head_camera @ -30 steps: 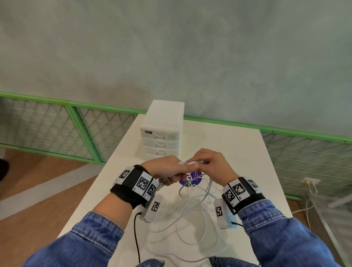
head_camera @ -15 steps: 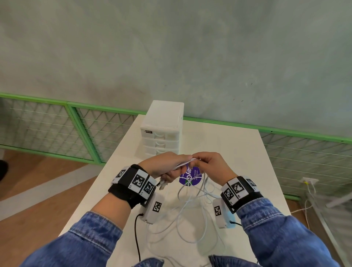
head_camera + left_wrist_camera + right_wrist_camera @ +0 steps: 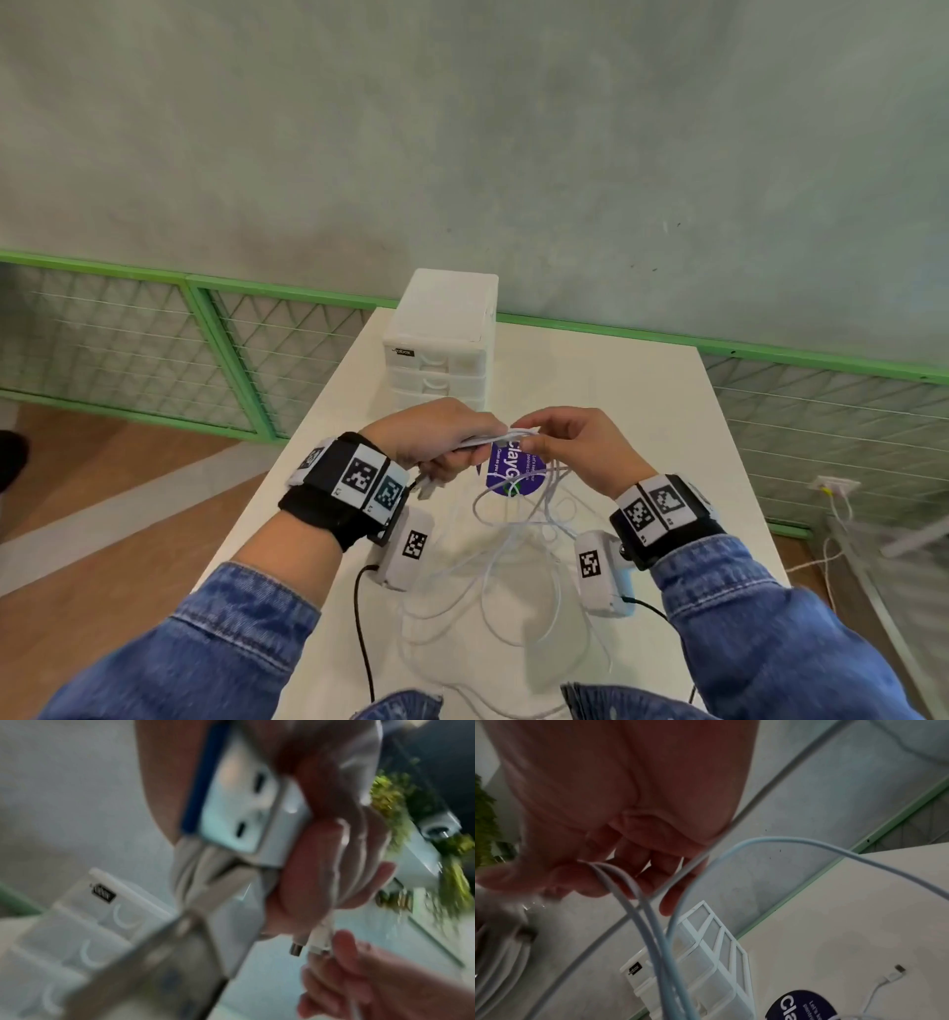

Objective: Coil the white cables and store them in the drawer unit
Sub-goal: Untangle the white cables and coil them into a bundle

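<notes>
Head view: white cables (image 3: pixel 513 534), thin, light, limp; loops trail lower centre over table (image 3: pixel 642 411). Left hand (image 3: pixel 436 437) clutches gathered strands; right hand (image 3: pixel 575 447) pinches the next loop. Drawer unit (image 3: pixel 441 344) shut, centre frame.

Left wrist view: connector end (image 3: pixel 308 945) at lower right; best hold near the plugs.

Right wrist view: strands (image 3: pixel 639 902) slide easily through fingers (image 3: pixel 654 874).

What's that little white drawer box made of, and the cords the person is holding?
The drawer unit looks like moulded plastic: matt white frame, slightly translucent drawer fronts with moulded curved finger pulls. The white cables seem to be flexible wire in a smooth rubbery or plastic sheath, since they droop in soft loops; one end shows a shiny, apparently metal, plug tip.
</notes>
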A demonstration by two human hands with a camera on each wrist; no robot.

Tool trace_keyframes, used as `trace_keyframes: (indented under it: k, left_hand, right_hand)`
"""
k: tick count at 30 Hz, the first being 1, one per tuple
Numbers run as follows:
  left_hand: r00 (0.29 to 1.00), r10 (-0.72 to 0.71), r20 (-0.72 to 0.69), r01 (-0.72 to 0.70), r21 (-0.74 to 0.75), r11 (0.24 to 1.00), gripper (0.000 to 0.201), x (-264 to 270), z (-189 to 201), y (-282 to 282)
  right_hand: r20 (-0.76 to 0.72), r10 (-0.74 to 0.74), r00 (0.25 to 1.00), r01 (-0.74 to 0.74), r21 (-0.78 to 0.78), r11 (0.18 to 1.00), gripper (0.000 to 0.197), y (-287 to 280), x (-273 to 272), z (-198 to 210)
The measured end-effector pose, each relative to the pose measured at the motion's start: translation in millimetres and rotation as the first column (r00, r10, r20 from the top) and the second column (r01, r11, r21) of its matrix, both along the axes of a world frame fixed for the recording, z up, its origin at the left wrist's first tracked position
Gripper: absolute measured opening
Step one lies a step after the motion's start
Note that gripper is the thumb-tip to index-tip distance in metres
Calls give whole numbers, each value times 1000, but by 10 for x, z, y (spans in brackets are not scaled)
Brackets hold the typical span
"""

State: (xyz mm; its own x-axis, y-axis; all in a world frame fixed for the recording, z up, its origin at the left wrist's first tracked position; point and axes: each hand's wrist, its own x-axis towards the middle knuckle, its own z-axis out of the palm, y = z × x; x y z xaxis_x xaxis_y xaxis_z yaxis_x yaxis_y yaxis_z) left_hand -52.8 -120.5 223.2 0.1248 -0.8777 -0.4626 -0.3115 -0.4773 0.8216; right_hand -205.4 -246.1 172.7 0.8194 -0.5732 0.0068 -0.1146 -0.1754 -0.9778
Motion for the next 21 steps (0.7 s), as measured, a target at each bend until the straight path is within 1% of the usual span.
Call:
trace_keyframes:
  k: [2, 3, 5, 8, 11, 13, 15, 16, 18, 21]
  left_hand:
    - [995, -21, 94, 16, 50, 999, 41, 19, -14, 20]
    - [994, -30, 102, 23, 68, 997, 42, 20, -24, 28]
    - [998, -41, 49, 38, 73, 997, 47, 8, -42, 36]
    - [995, -82, -50, 84, 36, 996, 53, -37, -45, 32]
    - [986, -109, -127, 102, -64, 993, 48, -45, -40, 38]
    - [970, -112, -214, 79, -156, 985, 43, -20, -57, 31]
    - [932, -108, -346, 20, -247, 969, 44, -8, -69, 18]
    - [901, -113, -420, -15, -291, 957, 45, -9, -65, 7]
    - [822, -124, -555, -99, -355, 929, 48, -21, -25, -27]
    - [691, -133, -710, -226, -388, 894, 54, -56, 63, -91]
  right_hand:
    - [-34, 2, 999, -3, -38, 999, 12, -25, -45, 3]
    - [-49, 9, 999, -12, -67, 998, 11, -24, -50, -3]
    - [-53, 9, 999, -14, -99, 995, 12, 3, -31, -18]
    - [-6, -13, 1000, 12, -154, 988, 17, 53, 18, -53]
    - [20, -19, 1000, 23, -224, 974, 27, 107, 69, -100]
    - [7, -52, 999, 51, -293, 955, 34, 151, 109, -145]
    - [-31, -74, 997, 58, -364, 930, 25, 198, 155, -191]
    - [-63, -67, 996, 37, -392, 919, 22, 220, 176, -220]
    - [-132, -31, 991, -25, -401, 916, 20, 250, 208, -309]
    - [-213, -9, 977, -78, -394, 916, 13, 259, 214, -413]
